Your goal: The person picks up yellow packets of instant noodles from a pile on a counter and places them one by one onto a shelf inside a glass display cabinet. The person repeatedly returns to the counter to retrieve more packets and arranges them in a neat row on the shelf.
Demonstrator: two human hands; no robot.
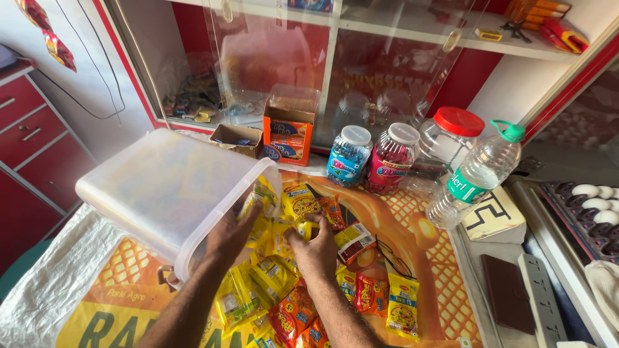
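A large clear plastic container point(167, 190) lies tipped on its side, mouth toward the counter's middle. My left hand point(231, 235) grips its open rim from below. Small yellow, orange and red snack packets point(284, 293) lie spilled in a heap in front of the mouth. My right hand point(314, 250) rests on that heap, fingers closed on a yellow packet point(303, 230) just outside the container's opening. Whether more packets remain inside the container is hard to tell through its cloudy wall.
Behind the heap stand a blue-filled jar point(348, 156), a pink-filled jar point(391, 158), a red-lidded jar point(448, 138) and a green-capped water bottle point(476, 175). An orange carton point(288, 132) sits by the glass cabinet. A brown wallet point(508, 293) and egg tray point(590, 209) lie right.
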